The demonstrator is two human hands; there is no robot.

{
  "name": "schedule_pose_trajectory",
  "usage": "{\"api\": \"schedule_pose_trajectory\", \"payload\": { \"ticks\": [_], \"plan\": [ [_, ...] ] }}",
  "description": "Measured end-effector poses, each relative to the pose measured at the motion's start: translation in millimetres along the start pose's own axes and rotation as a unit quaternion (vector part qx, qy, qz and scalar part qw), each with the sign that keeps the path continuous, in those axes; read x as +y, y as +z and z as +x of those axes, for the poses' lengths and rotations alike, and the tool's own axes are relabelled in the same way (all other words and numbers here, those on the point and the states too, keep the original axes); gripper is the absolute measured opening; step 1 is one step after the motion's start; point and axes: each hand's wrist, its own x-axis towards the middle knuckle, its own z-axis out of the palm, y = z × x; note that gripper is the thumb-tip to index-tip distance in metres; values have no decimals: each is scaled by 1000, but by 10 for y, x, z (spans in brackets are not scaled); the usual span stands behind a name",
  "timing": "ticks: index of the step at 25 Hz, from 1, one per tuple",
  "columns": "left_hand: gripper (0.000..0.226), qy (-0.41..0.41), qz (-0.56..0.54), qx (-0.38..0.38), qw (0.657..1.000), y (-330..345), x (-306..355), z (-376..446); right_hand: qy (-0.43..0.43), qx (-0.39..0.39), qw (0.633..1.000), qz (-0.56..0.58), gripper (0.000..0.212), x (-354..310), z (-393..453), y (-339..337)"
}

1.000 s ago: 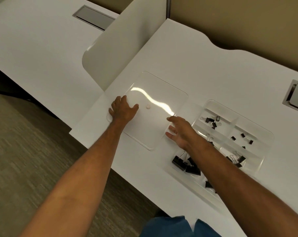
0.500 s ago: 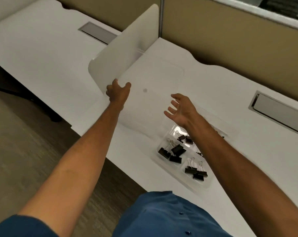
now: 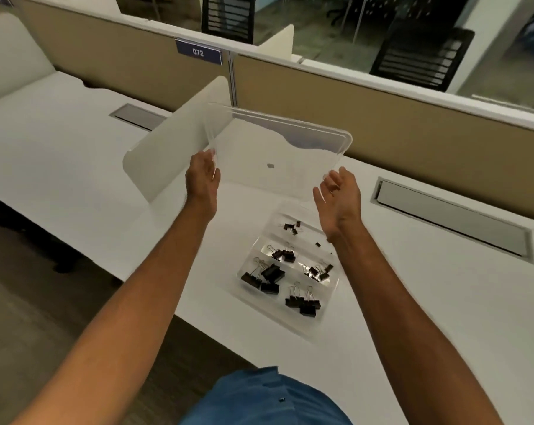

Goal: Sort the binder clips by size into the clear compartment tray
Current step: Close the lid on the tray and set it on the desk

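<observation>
**Lid held up over the tray**

The left hand (image 3: 203, 176) pinches the near left edge of the clear lid (image 3: 278, 142), which tilts up above the counter (image 3: 413, 302). The right hand (image 3: 339, 194) is spread, palm up, fingertips at the lid's near right corner; whether they touch it cannot be told. Below and between the two grips, the tray (image 3: 330, 286) rests on the counter, black clips (image 3: 268, 276) grouped in its compartments, the biggest nearest the person.

Office desk with partitions

A white desk (image 3: 75, 167) meets tan partitions (image 3: 413, 124); a "072" label (image 3: 198, 52) is at far left, a grommet cover (image 3: 449, 214) right, chairs (image 3: 419, 58) beyond.
</observation>
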Motion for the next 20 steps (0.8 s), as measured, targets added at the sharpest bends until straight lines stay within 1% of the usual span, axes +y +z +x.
{"api": "schedule_pose_trajectory", "payload": {
  "ticks": [1, 3, 4, 6, 7, 8, 10, 12, 14, 16, 18, 20],
  "plan": [
    [46, -17, -39, -23, 999, 22, -18, -121, -6, 0, 1000, 30, 27, -60, -61, -140],
    [40, -49, -87, -61, 993, 59, -69, -354, -16, -8, 997, 79, 12, -152, -202, -424],
    [34, -47, -84, -86, 992, 69, -124, -451, -19, -6, 996, 82, 8, -159, -282, -545],
    [25, -41, -43, -122, 991, 61, -252, -643, -14, 16, 999, 27, 5, -115, -428, -778],
    [23, -55, -31, -141, 988, 52, -327, -721, -16, 26, 1000, -7, 8, -76, -504, -894],
    [25, -77, -27, -159, 984, 43, -401, -779, -21, 32, 999, -39, 17, -17, -546, -1015],
    [38, -127, -23, -180, 975, 22, -533, -845, -32, 50, 996, -70, 32, 82, -634, -1214],
    [53, -161, -7, -185, 969, -34, -667, -845, -48, 67, 994, -75, 42, 172, -714, -1383],
    [60, -178, 43, -208, 961, -113, -790, -791, -51, 75, 991, -94, 50, 273, -751, -1517],
    [62, -179, 140, -232, 946, -183, -921, -734, -42, 88, 979, -176, 57, 420, -793, -1594],
    [57, -157, 262, -241, 921, -181, -1018, -684, -44, 107, 964, -238, 59, 618, -809, -1640],
    [44, -117, 351, -236, 899, -232, -1114, -653, -48, 124, 954, -269, 57, 813, -836, -1662]
  ]
}}
